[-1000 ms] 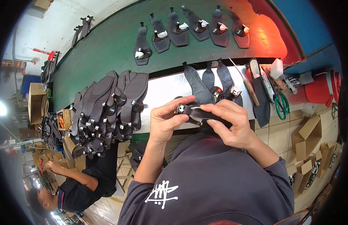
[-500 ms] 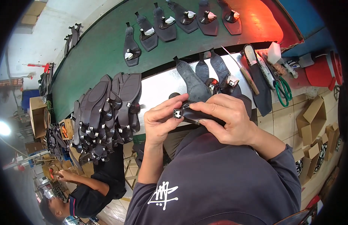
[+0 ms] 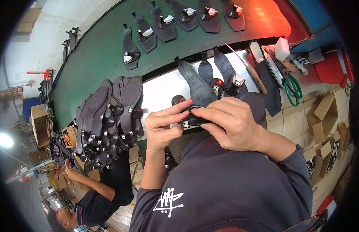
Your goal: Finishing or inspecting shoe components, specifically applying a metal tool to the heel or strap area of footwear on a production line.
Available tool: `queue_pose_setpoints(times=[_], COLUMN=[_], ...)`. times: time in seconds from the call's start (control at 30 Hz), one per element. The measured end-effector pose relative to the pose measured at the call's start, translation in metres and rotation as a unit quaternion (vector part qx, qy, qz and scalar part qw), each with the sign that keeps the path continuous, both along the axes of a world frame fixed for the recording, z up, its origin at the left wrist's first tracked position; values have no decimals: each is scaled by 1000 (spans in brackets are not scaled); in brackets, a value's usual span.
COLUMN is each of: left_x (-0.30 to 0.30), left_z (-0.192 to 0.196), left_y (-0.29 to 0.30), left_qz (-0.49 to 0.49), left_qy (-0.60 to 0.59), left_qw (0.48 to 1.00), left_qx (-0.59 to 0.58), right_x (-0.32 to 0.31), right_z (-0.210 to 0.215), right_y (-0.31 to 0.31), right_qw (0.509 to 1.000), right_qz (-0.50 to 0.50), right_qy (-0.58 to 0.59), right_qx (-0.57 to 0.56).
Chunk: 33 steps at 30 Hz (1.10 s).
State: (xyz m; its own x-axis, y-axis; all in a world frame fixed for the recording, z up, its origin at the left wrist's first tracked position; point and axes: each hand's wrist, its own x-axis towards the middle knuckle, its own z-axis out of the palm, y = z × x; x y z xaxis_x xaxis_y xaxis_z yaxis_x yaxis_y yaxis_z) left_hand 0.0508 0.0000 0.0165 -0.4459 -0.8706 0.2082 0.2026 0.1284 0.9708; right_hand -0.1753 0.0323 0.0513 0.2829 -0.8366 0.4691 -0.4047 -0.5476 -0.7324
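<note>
Between both hands, in front of my chest, is a glossy black shoe heel (image 3: 186, 123) with a squarish end that shows white inside. My left hand (image 3: 162, 125) is closed on it from the left, fingers stretched along its upper side. From the right, my right hand (image 3: 231, 121) pinches it with thumb and forefinger. My fingers hide much of the piece and whatever it joins. Just beyond lies a dark shoe sole (image 3: 195, 83) with a narrow end. Beside that rests another dark sole (image 3: 226, 65), with a glossy black piece and white scrap on it.
A heap of dark soles with heels (image 3: 109, 120) fills the bench's left part. Several soles line the green tabletop (image 3: 94, 62). At right lie a pointed wooden-handled tool (image 3: 257, 79), green-handled scissors (image 3: 293, 92) and a red container (image 3: 330, 71). A co-worker (image 3: 94, 201) is at lower left.
The view has shifted slightly. My left fingers have closed in on the heel, and my right fingertips have moved a little left along it. The co-worker's hands have changed position.
</note>
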Motion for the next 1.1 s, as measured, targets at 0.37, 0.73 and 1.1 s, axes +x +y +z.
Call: queue_pose_setpoints(times=[0.37,0.73,1.1], left_x=[-8,-19,-23], left_z=[6,8,8], left_y=[6,17,15], left_qz=[5,50,77], left_qy=[-37,-29,-45], left_qw=[999,960,961], left_qx=[35,275,261], right_x=[-5,-1,-5], right_z=[-8,-20,-23], right_y=[-4,-4,-14], right_qw=[989,976,994], right_qz=[37,26,67], right_qy=[-36,-56,65], right_qx=[139,207,47])
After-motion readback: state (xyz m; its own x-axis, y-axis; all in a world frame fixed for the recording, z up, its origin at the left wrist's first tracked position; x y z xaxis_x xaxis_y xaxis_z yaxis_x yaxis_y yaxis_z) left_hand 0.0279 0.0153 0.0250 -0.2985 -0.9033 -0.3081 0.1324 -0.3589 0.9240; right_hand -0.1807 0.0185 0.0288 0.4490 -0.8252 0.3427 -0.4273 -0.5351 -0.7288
